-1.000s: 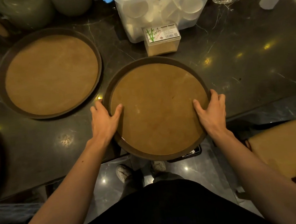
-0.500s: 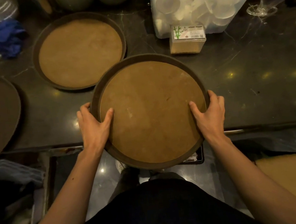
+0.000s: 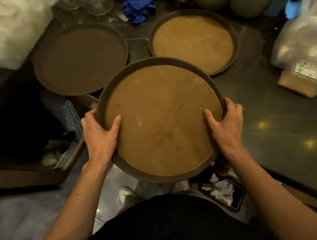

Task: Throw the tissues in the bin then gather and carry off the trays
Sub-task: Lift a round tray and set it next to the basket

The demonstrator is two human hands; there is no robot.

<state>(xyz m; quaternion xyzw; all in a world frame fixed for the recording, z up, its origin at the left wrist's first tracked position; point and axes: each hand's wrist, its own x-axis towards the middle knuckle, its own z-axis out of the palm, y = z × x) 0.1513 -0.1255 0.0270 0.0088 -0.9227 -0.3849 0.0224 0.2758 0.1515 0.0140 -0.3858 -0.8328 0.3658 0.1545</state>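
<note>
Holding the tray [image 3: 161, 119] by its rim, I have my left hand [image 3: 99, 137] and right hand [image 3: 225, 126] clamped on opposite sides, thumbs lying over the tan liner and fingers curled under the edge where I cannot see them. It hangs in the air, its far rim overlapping the near edges of the two trays beyond my grip, its near half out past the counter [image 3: 271, 123] and over the floor.

Beyond my left hand lies the dark tray [image 3: 81, 59]; beyond my right, the tan tray [image 3: 192, 42]. Both rest flat on the counter, just apart from each other. My guess is I am bringing the held one over to stack them.

Biggest risk, as I judge it: the far rim clips one of the resting trays and shoves it back toward the glasses [image 3: 90, 2] and blue cloth [image 3: 138, 6] behind them. Glass would not survive a push off that crowded corner. Lowering unevenly could also wedge the held tray across both instead of nesting in one.

Lesser risk: my grip is only thumbs and hidden fingers, so a tilt toward me would let it slide off over the floor.

Below my right wrist a small bin [image 3: 224, 193] on the floor holds white tissues, so that part looks done.

Far right of my right hand sits a box [image 3: 306, 79] with a pale label and a green mark; the print is too blurred to read.
</note>
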